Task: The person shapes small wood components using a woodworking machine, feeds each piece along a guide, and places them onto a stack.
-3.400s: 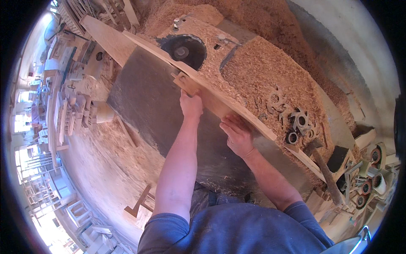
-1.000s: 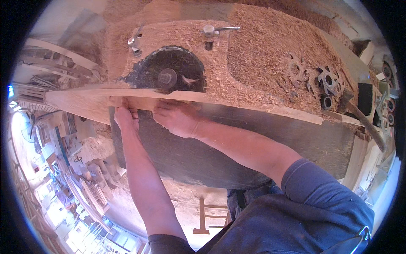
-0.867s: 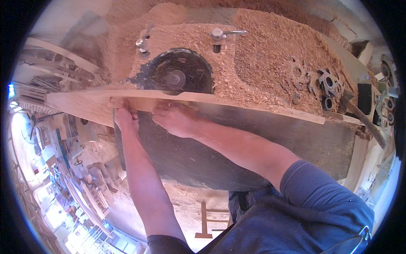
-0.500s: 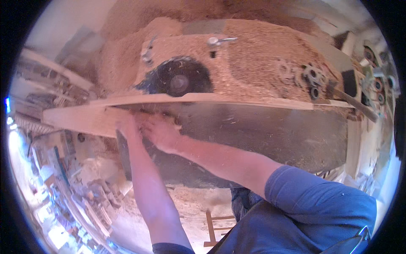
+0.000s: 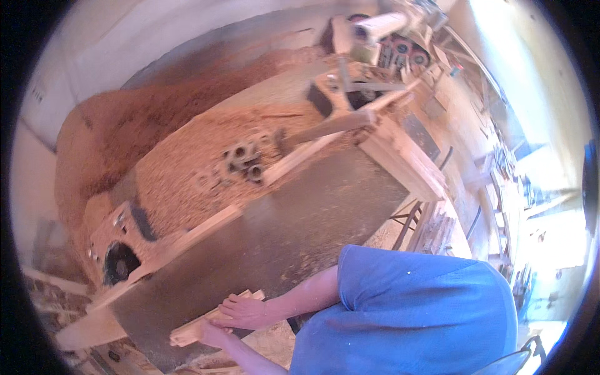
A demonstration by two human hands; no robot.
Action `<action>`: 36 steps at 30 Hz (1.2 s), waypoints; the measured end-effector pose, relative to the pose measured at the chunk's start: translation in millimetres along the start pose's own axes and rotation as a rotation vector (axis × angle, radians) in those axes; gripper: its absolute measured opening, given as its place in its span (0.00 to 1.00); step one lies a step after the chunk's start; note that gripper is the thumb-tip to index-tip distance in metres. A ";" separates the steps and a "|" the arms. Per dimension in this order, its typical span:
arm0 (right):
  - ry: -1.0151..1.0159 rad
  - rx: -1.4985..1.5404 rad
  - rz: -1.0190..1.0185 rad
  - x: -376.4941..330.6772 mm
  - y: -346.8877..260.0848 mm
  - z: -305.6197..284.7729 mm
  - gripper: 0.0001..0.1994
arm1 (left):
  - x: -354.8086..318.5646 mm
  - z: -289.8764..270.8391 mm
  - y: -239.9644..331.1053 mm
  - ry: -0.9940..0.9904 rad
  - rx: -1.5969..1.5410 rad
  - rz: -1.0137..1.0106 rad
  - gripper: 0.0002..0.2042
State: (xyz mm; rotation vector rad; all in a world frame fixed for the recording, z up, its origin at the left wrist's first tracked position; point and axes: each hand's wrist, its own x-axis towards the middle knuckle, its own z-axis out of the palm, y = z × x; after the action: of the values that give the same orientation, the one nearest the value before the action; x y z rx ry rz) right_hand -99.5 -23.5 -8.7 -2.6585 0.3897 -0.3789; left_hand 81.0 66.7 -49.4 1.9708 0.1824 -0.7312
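Note:
A short pale wooden strip, with what looks like a grooved or doubled edge, lies along the near side of the dark machine table. My right hand is laid over its upper right part, fingers curled across it. Close beside, my left hand grips the strip nearer its lower left end; its fingers are partly hidden and blurred. Beyond the hands, at the far left of the table, a dark round cutter opening sits behind the wooden fence.
Reddish sawdust is heaped behind the fence, with several metal rings on it. Pale wooden strips lie stacked across the table's far right end. More timber is piled beyond the right edge.
The view has swung right. Both hands have moved from beside the fence near the cutter to the table's near edge, with the wooden strip now plainly visible in them.

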 end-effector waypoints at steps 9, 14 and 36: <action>0.088 0.139 0.242 -215.3 121.2 -211.6 0.40 | -315.2 203.7 33.7 -0.239 -0.084 0.208 0.21; 0.092 0.138 0.707 -352.8 158.5 -341.6 0.46 | -380.3 238.4 33.2 -0.695 0.018 0.457 0.42; 0.278 -0.128 0.687 -393.3 154.5 -364.9 0.37 | -368.0 118.3 -75.2 -0.174 0.010 0.317 0.34</action>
State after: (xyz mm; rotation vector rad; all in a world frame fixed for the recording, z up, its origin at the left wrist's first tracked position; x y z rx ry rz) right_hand -612.3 -163.9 161.6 -2.3890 1.3936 -0.5038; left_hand -296.6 68.7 62.1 1.8763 -0.2340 -0.6897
